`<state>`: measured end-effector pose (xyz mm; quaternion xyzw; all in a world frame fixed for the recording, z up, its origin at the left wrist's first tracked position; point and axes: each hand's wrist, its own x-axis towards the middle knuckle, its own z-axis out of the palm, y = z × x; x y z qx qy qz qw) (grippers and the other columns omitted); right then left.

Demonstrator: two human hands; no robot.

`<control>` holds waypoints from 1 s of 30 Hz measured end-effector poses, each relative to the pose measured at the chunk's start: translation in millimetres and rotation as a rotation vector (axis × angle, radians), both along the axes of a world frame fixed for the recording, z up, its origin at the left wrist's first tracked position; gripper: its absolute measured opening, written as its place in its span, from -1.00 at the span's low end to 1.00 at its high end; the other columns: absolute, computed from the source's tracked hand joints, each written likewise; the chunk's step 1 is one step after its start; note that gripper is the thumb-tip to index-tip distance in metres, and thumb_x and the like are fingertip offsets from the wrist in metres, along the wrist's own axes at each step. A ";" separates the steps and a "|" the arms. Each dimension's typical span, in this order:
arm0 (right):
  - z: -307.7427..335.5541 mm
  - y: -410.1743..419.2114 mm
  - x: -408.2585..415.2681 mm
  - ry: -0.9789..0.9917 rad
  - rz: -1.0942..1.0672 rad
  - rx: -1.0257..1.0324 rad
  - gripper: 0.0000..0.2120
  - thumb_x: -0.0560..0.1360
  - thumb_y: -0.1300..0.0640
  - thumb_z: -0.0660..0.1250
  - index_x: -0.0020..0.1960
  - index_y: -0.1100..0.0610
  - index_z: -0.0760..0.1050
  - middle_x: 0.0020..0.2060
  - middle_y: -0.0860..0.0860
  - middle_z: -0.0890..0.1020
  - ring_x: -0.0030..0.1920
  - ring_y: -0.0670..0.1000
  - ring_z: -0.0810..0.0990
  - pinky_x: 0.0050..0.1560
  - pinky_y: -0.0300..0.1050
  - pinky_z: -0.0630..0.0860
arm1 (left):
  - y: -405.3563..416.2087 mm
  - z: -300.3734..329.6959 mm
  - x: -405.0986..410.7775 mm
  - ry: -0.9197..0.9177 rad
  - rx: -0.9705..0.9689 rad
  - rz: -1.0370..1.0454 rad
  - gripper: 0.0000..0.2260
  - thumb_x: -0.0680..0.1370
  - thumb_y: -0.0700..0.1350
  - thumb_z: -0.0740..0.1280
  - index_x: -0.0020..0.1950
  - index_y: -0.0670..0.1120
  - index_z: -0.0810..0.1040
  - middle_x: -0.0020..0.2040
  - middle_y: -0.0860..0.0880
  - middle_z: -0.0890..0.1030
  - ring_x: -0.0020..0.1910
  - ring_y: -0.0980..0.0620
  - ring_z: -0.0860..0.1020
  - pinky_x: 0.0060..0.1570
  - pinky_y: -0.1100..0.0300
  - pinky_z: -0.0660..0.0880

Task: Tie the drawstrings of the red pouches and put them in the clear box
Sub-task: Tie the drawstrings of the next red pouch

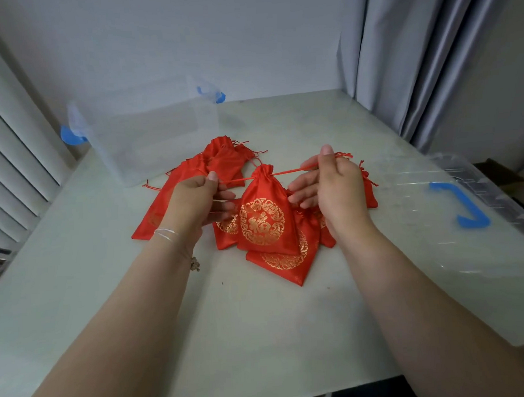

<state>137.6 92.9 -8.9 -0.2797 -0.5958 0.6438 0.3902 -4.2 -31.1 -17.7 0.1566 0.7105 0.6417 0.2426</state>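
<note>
A red pouch (267, 219) with a gold round emblem hangs between my hands, its neck gathered tight. My left hand (198, 201) pinches the left end of its red drawstring (286, 171), and my right hand (332, 183) pinches the right end; the cord runs taut between them. Several more red pouches (226, 161) lie in a loose pile on the table under and behind it. The clear box (150, 134) with blue latches stands at the back left, with no pouch visible inside.
The box's clear lid (453, 217) with a blue handle lies at the right side of the pale table (260, 318). Grey curtains hang at the back right and window blinds run along the left. A wall closes the far edge.
</note>
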 end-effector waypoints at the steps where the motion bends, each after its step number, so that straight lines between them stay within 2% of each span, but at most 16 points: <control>1: -0.4 -0.3 0.2 0.005 -0.011 0.025 -0.60 0.67 0.00 -0.04 -0.19 0.16 0.40 -0.51 0.05 0.62 -0.59 0.00 0.55 -0.62 -0.28 0.37 | 1.0 -0.3 0.9 0.017 -0.001 -0.002 -0.72 0.66 -0.05 0.13 -0.18 -0.14 0.45 -0.33 -0.06 0.59 -0.56 0.14 0.53 -0.51 0.28 0.51; 3: -0.7 -0.7 1.9 0.030 -0.054 0.222 -0.63 0.66 0.00 0.01 -0.20 0.09 0.45 -0.42 0.02 0.63 -0.51 -0.04 0.56 -0.51 -0.21 0.46 | 3.5 -1.1 1.6 0.081 -0.002 -0.003 -0.71 0.67 -0.05 0.09 -0.19 -0.13 0.41 -0.42 -0.01 0.60 -0.55 0.14 0.53 -0.47 0.24 0.53; 6: -1.5 -0.4 8.1 0.166 -0.016 0.645 -0.72 0.64 0.08 0.08 -0.13 0.08 0.50 -0.14 0.02 0.64 -0.18 -0.07 0.60 -0.15 -0.17 0.51 | 4.6 -2.6 -1.1 0.154 -0.030 -0.018 -0.71 0.67 -0.06 0.07 -0.18 -0.13 0.40 -0.52 0.05 0.58 -0.56 0.13 0.53 -0.43 0.20 0.54; 8: -1.2 -4.0 10.4 0.214 0.073 0.807 -0.74 0.64 0.07 0.07 -0.10 0.09 0.50 -0.05 0.03 0.65 0.00 -0.01 0.61 0.03 -0.10 0.50 | 4.6 -4.1 -2.9 0.153 -0.065 -0.036 -0.70 0.67 -0.06 0.08 -0.19 -0.13 0.41 -0.55 0.06 0.56 -0.58 0.15 0.52 -0.46 0.23 0.52; 10: 0.0 -9.7 9.0 0.182 0.156 0.880 -0.75 0.63 0.03 0.05 -0.11 -0.15 0.45 -0.07 0.04 0.67 0.03 0.07 0.61 0.08 -0.03 0.49 | 4.6 -5.3 -3.5 0.148 -0.090 -0.045 -0.69 0.67 -0.06 0.09 -0.21 -0.14 0.42 -0.55 0.06 0.56 -0.58 0.13 0.52 -0.46 0.24 0.53; 11: 0.0 -11.3 8.0 0.127 0.168 0.900 -0.72 0.64 0.01 0.04 -0.13 -0.26 0.42 -0.11 0.03 0.68 0.00 0.06 0.62 0.06 -0.05 0.48 | 4.4 -5.8 -4.6 0.144 -0.081 -0.041 -0.69 0.67 -0.05 0.09 -0.21 -0.14 0.43 -0.54 0.06 0.56 -0.56 0.12 0.52 -0.46 0.23 0.54; 13: -2.9 -10.3 5.4 -0.037 0.113 0.892 -0.71 0.64 -0.02 0.03 -0.16 -0.30 0.37 -0.17 -0.07 0.69 -0.11 -0.05 0.62 -0.03 -0.08 0.50 | 2.8 -5.8 -6.3 0.151 0.003 -0.017 -0.70 0.66 -0.04 0.10 -0.18 -0.16 0.44 -0.47 0.04 0.61 -0.49 0.10 0.58 -0.44 0.23 0.55; 15: -6.8 -5.1 3.0 -0.170 0.057 0.803 -0.73 0.65 -0.02 0.02 -0.19 -0.16 0.36 -0.23 -0.12 0.68 -0.26 -0.15 0.61 -0.09 0.01 0.54 | 1.1 -4.0 -4.0 0.208 0.107 -0.018 -0.69 0.66 -0.05 0.10 -0.09 -0.23 0.48 -0.29 -0.04 0.68 -0.31 0.05 0.66 -0.29 0.23 0.57; 17: -9.5 -0.8 0.5 -0.247 0.058 0.706 -0.69 0.65 -0.02 0.01 -0.23 -0.06 0.34 -0.27 -0.12 0.68 -0.34 -0.15 0.62 -0.11 0.00 0.55 | 0.6 -0.9 4.1 0.307 0.178 -0.055 -0.68 0.67 -0.08 0.10 -0.01 -0.31 0.48 -0.14 -0.09 0.68 -0.16 0.03 0.68 -0.17 0.28 0.56; 22: -8.8 -1.7 -4.1 -0.295 0.122 0.553 -0.64 0.66 -0.02 -0.02 -0.26 0.01 0.34 -0.36 -0.05 0.68 -0.39 -0.09 0.63 -0.19 -0.13 0.54 | -0.7 7.7 25.8 0.594 0.293 -0.174 -0.76 0.65 -0.13 0.14 -0.13 -0.17 0.50 -0.09 0.02 0.69 0.01 0.04 0.64 0.00 0.27 0.51; 24: -8.0 -1.7 -4.3 -0.297 0.126 0.549 -0.62 0.66 0.00 -0.01 -0.26 0.06 0.37 -0.40 -0.06 0.65 -0.40 -0.09 0.61 -0.23 -0.22 0.51 | -0.1 8.8 29.9 0.667 0.294 -0.250 -0.77 0.65 -0.14 0.15 -0.15 -0.13 0.50 -0.11 -0.01 0.70 0.01 0.01 0.64 0.04 0.21 0.52; 26: -7.6 1.1 -3.8 -0.354 0.074 0.611 -0.59 0.66 0.02 0.01 -0.27 0.12 0.42 -0.44 -0.10 0.57 -0.39 -0.15 0.54 -0.29 -0.26 0.40 | 0.8 9.2 34.8 0.680 0.282 -0.325 -0.78 0.63 -0.12 0.16 -0.16 -0.14 0.49 -0.14 -0.18 0.67 -0.06 -0.07 0.65 0.04 0.10 0.56; 27: -7.7 2.5 -3.4 -0.378 0.066 0.619 -0.57 0.66 0.02 0.01 -0.26 0.16 0.45 -0.43 -0.11 0.56 -0.38 -0.16 0.53 -0.29 -0.24 0.38 | 0.9 9.1 37.3 0.702 0.260 -0.352 -0.78 0.63 -0.12 0.15 -0.16 -0.15 0.47 -0.19 -0.20 0.65 -0.11 -0.05 0.65 0.01 0.11 0.56; 30: -9.4 1.3 -3.8 -0.321 0.180 0.479 -0.59 0.66 0.01 -0.02 -0.19 0.18 0.45 -0.37 -0.05 0.66 -0.38 -0.08 0.63 -0.29 -0.29 0.49 | 2.9 6.5 37.3 0.874 0.096 -0.307 -0.77 0.64 -0.15 0.15 -0.20 -0.11 0.44 -0.35 0.01 0.59 -0.32 0.15 0.55 -0.22 0.36 0.45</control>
